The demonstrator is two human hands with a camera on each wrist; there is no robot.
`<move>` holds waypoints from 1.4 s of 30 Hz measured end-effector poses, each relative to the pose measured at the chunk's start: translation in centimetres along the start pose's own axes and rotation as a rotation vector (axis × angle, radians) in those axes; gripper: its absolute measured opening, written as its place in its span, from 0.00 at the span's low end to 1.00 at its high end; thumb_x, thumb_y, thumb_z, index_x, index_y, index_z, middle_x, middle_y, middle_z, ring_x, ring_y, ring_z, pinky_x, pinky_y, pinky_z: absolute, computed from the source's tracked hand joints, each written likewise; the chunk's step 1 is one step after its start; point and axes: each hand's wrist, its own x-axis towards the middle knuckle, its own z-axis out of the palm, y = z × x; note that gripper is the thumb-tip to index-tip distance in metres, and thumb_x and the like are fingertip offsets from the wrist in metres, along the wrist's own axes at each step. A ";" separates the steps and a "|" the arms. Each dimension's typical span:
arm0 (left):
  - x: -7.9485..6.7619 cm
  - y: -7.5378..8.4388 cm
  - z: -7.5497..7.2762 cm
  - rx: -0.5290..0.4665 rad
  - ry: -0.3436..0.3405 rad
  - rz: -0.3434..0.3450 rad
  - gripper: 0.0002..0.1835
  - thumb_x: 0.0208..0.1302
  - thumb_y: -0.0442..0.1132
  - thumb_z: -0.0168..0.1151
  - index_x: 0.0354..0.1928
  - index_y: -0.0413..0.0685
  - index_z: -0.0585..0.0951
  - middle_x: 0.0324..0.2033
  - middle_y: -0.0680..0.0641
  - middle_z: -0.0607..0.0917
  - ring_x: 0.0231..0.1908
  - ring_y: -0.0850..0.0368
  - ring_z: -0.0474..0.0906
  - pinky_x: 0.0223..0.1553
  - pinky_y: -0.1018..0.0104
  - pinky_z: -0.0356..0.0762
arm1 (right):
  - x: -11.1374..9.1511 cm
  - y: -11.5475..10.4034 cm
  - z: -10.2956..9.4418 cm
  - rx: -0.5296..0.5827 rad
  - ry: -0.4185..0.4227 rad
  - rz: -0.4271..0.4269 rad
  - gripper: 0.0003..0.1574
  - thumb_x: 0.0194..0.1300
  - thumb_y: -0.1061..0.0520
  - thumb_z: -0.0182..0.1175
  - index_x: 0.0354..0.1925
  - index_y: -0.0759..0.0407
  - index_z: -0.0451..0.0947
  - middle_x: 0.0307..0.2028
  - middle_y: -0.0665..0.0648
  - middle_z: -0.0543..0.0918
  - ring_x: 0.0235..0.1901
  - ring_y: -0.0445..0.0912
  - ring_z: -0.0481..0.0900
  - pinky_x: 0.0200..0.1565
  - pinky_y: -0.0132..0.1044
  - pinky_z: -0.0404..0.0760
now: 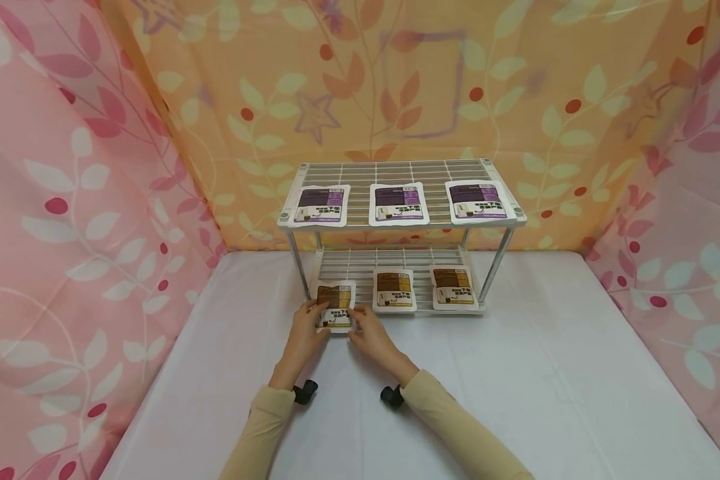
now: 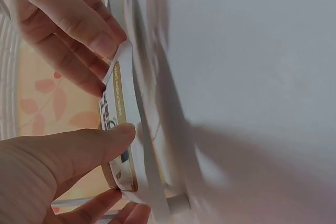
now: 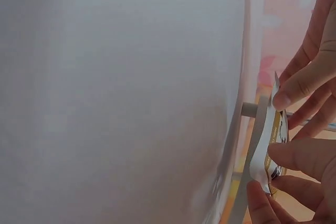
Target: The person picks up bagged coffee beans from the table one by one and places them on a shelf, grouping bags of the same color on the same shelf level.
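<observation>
Both hands hold a white-edged pouch with a brown and yellow label (image 1: 337, 299) at the front left of the rack's lower shelf. My left hand (image 1: 303, 333) grips its left edge, and my right hand (image 1: 377, 337) grips its right edge. In the left wrist view, the left thumb lies on the pouch (image 2: 122, 90) near its front edge while other fingers are at its side. From the right wrist view, the pouch (image 3: 268, 140) is seen edge-on at the shelf's front rail, between the two hands. Its underside is hidden.
Two more brown-labelled pouches, a middle pouch (image 1: 394, 291) and a right pouch (image 1: 453, 288), lie on the lower shelf. Three purple-labelled pouches, including the left purple pouch (image 1: 321, 205), lie on the upper shelf (image 1: 396, 172). The wire rack stands on a white-covered table (image 1: 516, 387) between patterned curtains.
</observation>
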 end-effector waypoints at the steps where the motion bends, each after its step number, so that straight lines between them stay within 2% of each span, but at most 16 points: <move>1: 0.1 0.1 0.0 -0.001 0.007 0.006 0.30 0.43 0.29 0.65 0.54 0.43 0.72 0.56 0.35 0.66 0.54 0.38 0.62 0.49 0.48 0.67 | 0.1 0.0 0.0 0.000 0.007 0.000 0.32 0.53 0.64 0.59 0.56 0.70 0.64 0.50 0.66 0.67 0.38 0.49 0.74 0.38 0.35 0.76; 10: 1.4 0.8 0.5 0.021 0.043 0.029 0.27 0.42 0.29 0.66 0.51 0.43 0.75 0.55 0.33 0.67 0.52 0.33 0.62 0.49 0.45 0.66 | 1.2 0.1 -0.5 -0.040 0.006 0.026 0.32 0.53 0.63 0.59 0.56 0.69 0.64 0.51 0.67 0.66 0.37 0.47 0.74 0.36 0.33 0.76; 14: 1.9 1.0 0.9 0.040 0.060 0.029 0.25 0.44 0.30 0.66 0.50 0.42 0.76 0.55 0.33 0.67 0.52 0.33 0.62 0.50 0.44 0.64 | 1.4 0.0 -0.6 -0.057 0.003 0.021 0.31 0.53 0.62 0.59 0.55 0.70 0.65 0.52 0.68 0.66 0.45 0.53 0.72 0.42 0.39 0.75; 18: 2.5 1.0 1.4 0.056 0.088 0.054 0.23 0.46 0.32 0.65 0.48 0.40 0.76 0.53 0.32 0.69 0.53 0.34 0.63 0.52 0.43 0.61 | 1.6 0.0 -0.6 -0.081 0.008 0.008 0.29 0.55 0.61 0.58 0.54 0.70 0.66 0.54 0.70 0.65 0.53 0.58 0.66 0.51 0.45 0.70; 25: 3.2 0.8 2.3 0.063 0.137 0.099 0.20 0.48 0.33 0.64 0.46 0.39 0.78 0.51 0.31 0.71 0.53 0.35 0.64 0.52 0.43 0.61 | 1.9 0.0 -0.6 -0.107 0.031 -0.007 0.29 0.54 0.60 0.59 0.54 0.71 0.67 0.55 0.72 0.64 0.56 0.61 0.62 0.54 0.49 0.66; 36: 3.7 0.4 3.3 0.047 0.119 0.034 0.21 0.52 0.38 0.62 0.50 0.42 0.75 0.55 0.33 0.67 0.53 0.33 0.62 0.52 0.41 0.59 | 2.5 0.8 -0.4 -0.124 -0.005 0.015 0.30 0.57 0.56 0.57 0.56 0.69 0.65 0.58 0.74 0.59 0.58 0.62 0.59 0.56 0.50 0.64; 42: 3.8 0.4 3.3 0.054 0.105 0.016 0.24 0.52 0.39 0.61 0.53 0.43 0.73 0.56 0.32 0.66 0.53 0.33 0.62 0.51 0.41 0.61 | 2.8 0.9 -0.4 -0.122 -0.018 -0.005 0.31 0.57 0.56 0.56 0.56 0.70 0.64 0.58 0.74 0.60 0.58 0.62 0.59 0.57 0.50 0.63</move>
